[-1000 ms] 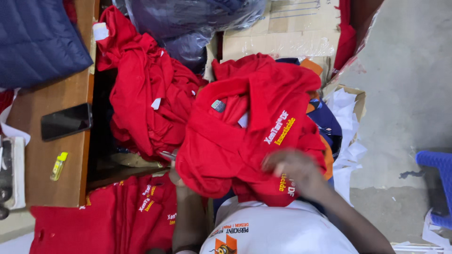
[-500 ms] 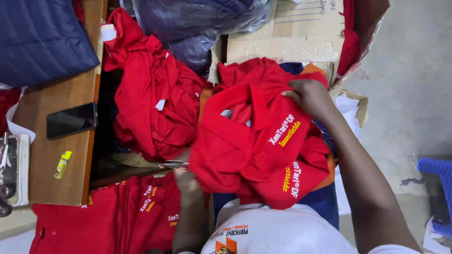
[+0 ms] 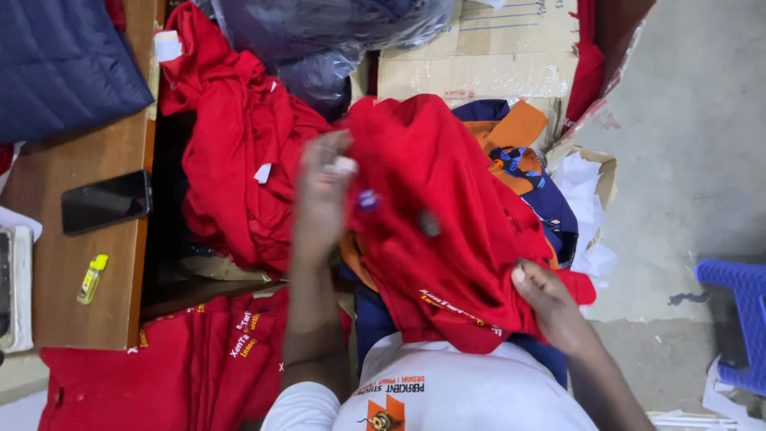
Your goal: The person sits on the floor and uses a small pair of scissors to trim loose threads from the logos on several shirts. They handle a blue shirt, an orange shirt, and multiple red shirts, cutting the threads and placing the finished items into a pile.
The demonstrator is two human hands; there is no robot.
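A red polo shirt (image 3: pixel 447 215) with printed lettering hangs bunched in front of me, held by both hands. My left hand (image 3: pixel 323 195) is raised and blurred, gripping the shirt's upper left edge near its collar. My right hand (image 3: pixel 550 307) pinches the lower right hem. A heap of more red shirts (image 3: pixel 239 160) lies to the left, spilling off the wooden table (image 3: pixel 56 279). Folded red shirts (image 3: pixel 183 375) lie flat at the lower left.
A black phone (image 3: pixel 106 201) and a yellow lighter (image 3: pixel 92 278) rest on the table. A dark blue quilted jacket (image 3: pixel 56 64) lies at top left. A cardboard box (image 3: pixel 495 56), orange and navy cloth (image 3: pixel 519 144) and a blue plastic stool (image 3: pixel 738 319) are around.
My left hand rose from under the shirt to its upper edge. My right hand dropped from the top of the shirt to its lower hem, and the shirt turned over.
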